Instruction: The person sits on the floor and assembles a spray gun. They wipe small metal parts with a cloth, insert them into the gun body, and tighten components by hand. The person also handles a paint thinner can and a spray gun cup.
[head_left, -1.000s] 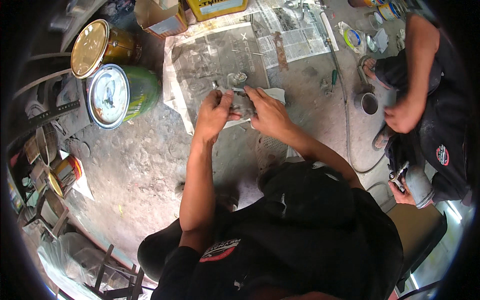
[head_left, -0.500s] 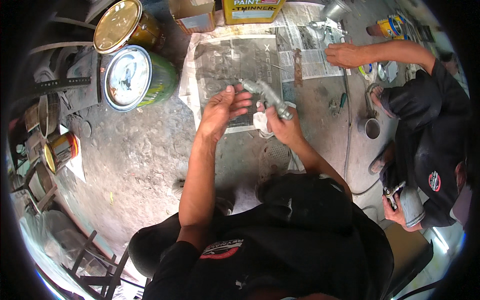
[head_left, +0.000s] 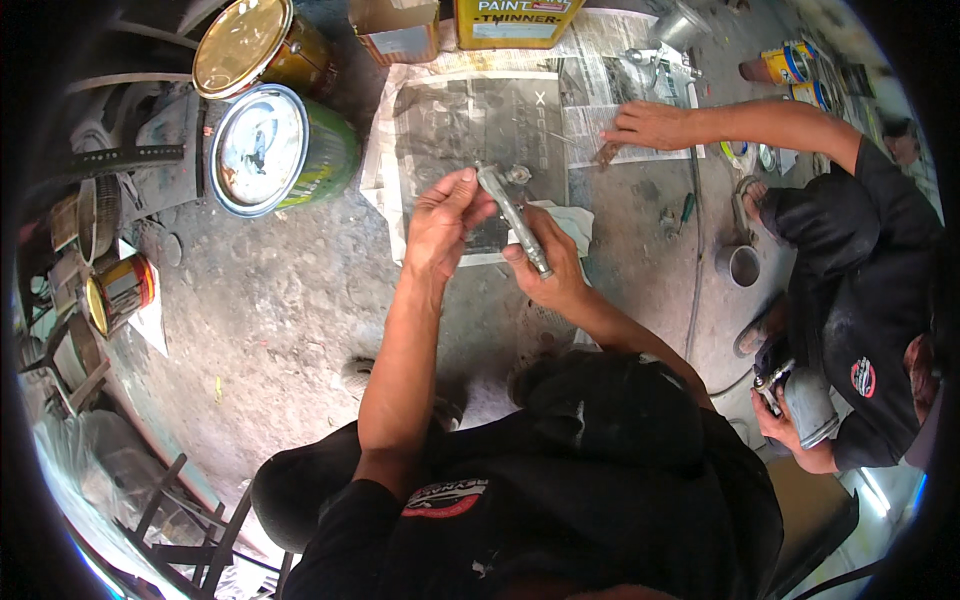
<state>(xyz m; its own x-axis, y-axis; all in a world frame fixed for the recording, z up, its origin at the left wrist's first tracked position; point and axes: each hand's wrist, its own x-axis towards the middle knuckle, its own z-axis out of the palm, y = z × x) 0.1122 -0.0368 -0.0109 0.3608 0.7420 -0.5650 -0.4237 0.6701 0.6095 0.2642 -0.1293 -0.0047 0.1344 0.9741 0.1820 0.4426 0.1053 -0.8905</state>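
The hands are apart, one at each end of the metal gun body (head_left: 517, 222). Right hand (head_left: 560, 262): wrapped around the lower end. Left hand (head_left: 440, 222): fingers curled beside the upper end; contact cannot be told. The gun body is at frame centre, in front of the dark printed sheet (head_left: 430, 115). A small metal part (head_left: 518, 174) lies just right of its upper end; white cloth (head_left: 575, 222) adjoins the right hand.

Obstructions: co-worker's hand (head_left: 652, 125), upper right; yellow can (head_left: 515, 32) and cardboard box (head_left: 397, 40), top edge; green bucket (head_left: 335, 155), upper left.

Orientation: long axis diagonal, upper left to lower right.

Clearance: the sheet's lower edge passes between the hands. Floor (head_left: 260, 300) extends lower left, giving room; a hose (head_left: 697, 250) bounds the right.
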